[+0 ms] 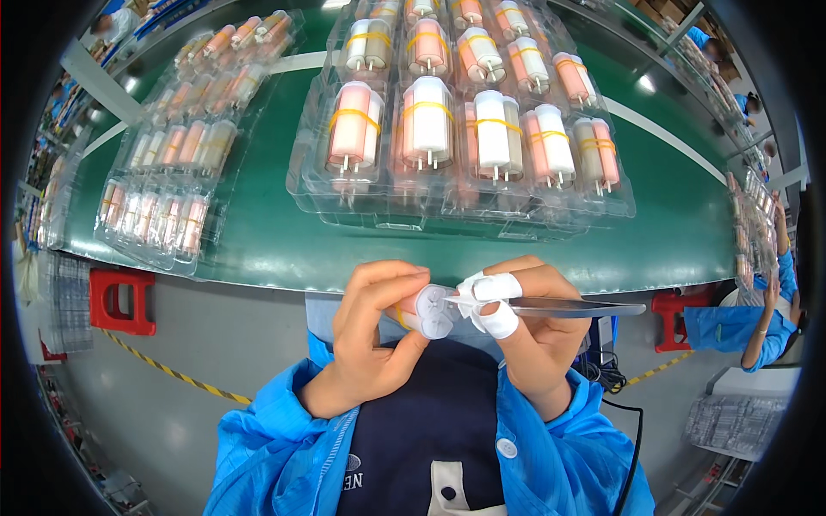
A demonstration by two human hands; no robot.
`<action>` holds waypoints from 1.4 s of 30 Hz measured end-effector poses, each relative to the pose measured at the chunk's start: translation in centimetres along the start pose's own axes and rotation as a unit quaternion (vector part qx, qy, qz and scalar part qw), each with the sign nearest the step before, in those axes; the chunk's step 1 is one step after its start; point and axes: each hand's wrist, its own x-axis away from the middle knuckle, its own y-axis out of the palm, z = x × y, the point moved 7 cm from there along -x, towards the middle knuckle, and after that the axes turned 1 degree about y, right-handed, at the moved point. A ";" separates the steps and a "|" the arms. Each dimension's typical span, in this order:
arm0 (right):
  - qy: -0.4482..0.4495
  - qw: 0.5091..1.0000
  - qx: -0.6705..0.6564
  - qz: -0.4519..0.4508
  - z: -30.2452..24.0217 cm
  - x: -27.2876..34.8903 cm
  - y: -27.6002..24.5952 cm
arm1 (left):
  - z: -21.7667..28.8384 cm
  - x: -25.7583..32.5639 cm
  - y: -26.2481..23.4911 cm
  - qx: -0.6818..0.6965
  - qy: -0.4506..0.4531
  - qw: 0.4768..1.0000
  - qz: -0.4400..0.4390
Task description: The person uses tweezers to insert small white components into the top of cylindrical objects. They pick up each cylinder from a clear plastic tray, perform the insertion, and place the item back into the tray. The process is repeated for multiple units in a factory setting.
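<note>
In the head view, just on the near side of the green bench (267, 264), the left hand (376, 327) has its fingers curled around a banded bundle (430, 311), the pale end turned right, apparently to present it to the tweezers (594, 308). The right hand (538, 322), wearing white finger covers (499, 321), pinches these near their tips, presumably for fine control; whether they touch cannot be told. Farther off, a clear tray (370, 203) seats similar bundles (426, 120) in pockets, probably for separation.

Red plastic stool (123, 278), left of the fingers (368, 291)
Yellow-and-black striped floor tape (176, 375), below left of them.
</note>
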 end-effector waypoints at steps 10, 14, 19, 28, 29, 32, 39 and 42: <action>0.010 1.000 0.019 0.002 0.3 -0.2 0.5 | 0.3 0.2 -0.2 0.000 0.044 0.998 0.051; 0.018 1.000 0.020 0.002 0.5 -0.3 0.6 | 0.3 0.2 -0.2 -0.017 0.054 0.997 0.054; 0.024 1.000 -0.006 0.012 0.7 -0.4 0.7 | 0.9 -0.3 -0.3 -0.052 0.075 0.995 0.051; -0.012 1.000 -0.008 0.007 0.7 -0.1 0.5 | 1.2 -0.2 -0.3 -0.062 0.090 0.992 0.058; -0.012 1.000 -0.009 0.006 0.7 -0.1 0.5 | 1.2 -0.2 -0.3 -0.065 0.086 0.992 0.057; -0.023 1.000 0.015 -0.003 0.3 -0.1 0.7 | 1.6 -0.1 -0.4 -0.082 0.085 0.991 0.055; -0.056 0.992 0.086 -0.078 -3.2 -0.2 2.2 | 4.9 0.0 -0.9 -0.150 0.154 0.976 0.042; -0.071 0.982 0.124 -0.126 -4.8 0.0 2.9 | 6.1 0.8 -0.9 -0.158 0.181 0.970 0.038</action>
